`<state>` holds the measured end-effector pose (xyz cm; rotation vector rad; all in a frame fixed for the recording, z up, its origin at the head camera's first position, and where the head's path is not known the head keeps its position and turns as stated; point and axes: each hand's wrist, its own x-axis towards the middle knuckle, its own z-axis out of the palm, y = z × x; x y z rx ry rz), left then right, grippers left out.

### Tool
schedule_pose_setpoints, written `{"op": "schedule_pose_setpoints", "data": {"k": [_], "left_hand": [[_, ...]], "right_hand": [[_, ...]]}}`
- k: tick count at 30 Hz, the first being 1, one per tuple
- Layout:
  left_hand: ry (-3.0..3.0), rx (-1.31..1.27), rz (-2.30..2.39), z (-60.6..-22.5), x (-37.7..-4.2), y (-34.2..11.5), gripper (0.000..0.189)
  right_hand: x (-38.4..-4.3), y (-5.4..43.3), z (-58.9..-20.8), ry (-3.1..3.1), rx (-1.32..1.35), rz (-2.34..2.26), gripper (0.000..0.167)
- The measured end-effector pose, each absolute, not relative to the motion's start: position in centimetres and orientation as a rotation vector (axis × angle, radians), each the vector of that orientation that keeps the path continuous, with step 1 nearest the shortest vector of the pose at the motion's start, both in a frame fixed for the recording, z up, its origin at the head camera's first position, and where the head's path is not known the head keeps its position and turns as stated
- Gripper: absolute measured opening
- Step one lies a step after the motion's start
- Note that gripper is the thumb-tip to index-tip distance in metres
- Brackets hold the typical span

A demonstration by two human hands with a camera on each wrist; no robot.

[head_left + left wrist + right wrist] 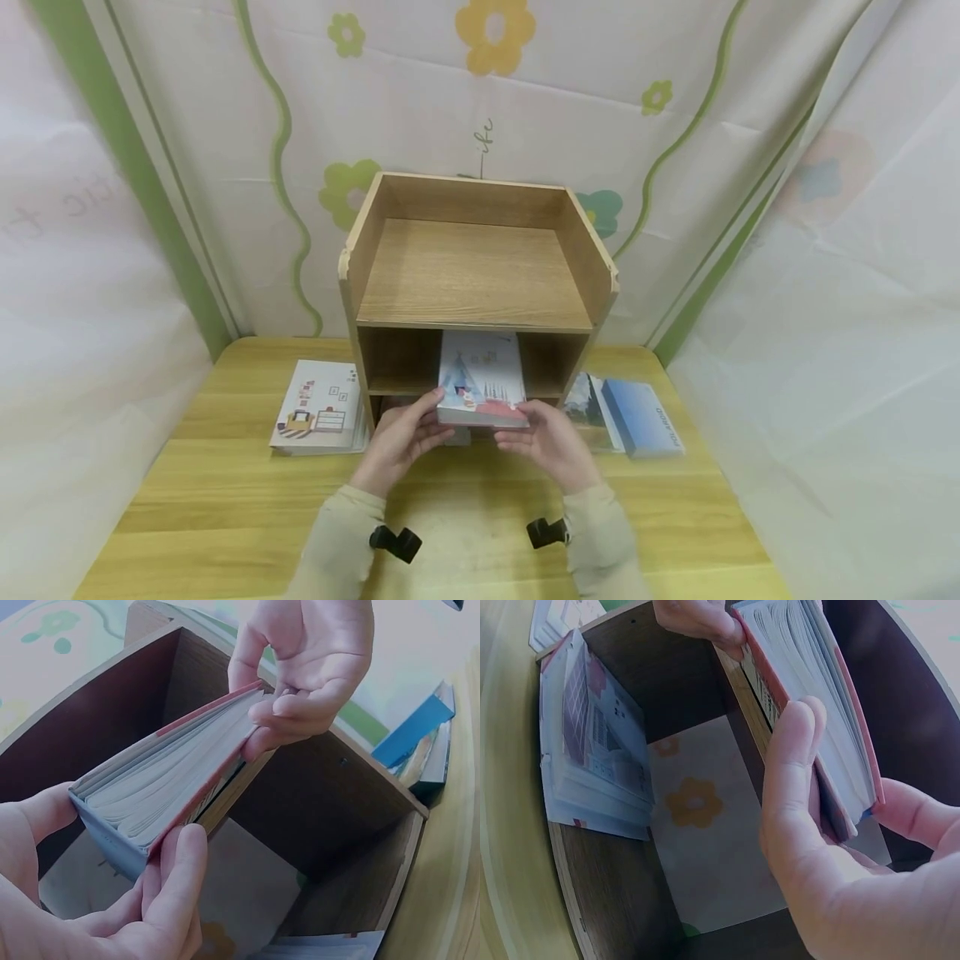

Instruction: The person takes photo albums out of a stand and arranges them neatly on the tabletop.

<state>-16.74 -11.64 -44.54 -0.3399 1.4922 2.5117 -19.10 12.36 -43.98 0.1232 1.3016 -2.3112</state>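
A thick hardcover book (480, 375) with a blue tent drawn on its pale cover lies flat, partly inside the middle compartment of a wooden shelf (472, 275). My left hand (405, 437) grips its near left corner, thumb on top and fingers below. At the near right corner, my right hand (551, 442) holds it the same way. In the left wrist view the book's page edges (165, 765) face the camera between both hands. Under it, another pale book (592, 757) sits in the lower compartment in the right wrist view.
Left of the shelf, white illustrated books (315, 408) lie stacked on the wooden table (225, 500). On the right are a blue book (643, 417) and a landscape-covered book (588, 412). A flowered curtain (420, 100) hangs behind the shelf.
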Motion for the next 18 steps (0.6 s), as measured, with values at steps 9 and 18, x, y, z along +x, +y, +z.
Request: {"op": "schedule_pose_setpoints", "data": {"k": [9,18], "left_hand": [[1.501,-0.338,2.534,-44.53,-16.36,-11.3,0.067],[1.54,-0.3,2.524,-44.57,-16.18,-10.91,0.066]], "right_hand": [[-18.92,11.69,-43.83,1.371,0.142,-2.31,0.02],[-18.81,11.55,-43.98,1.452,0.184,-2.306,0.018]]}}
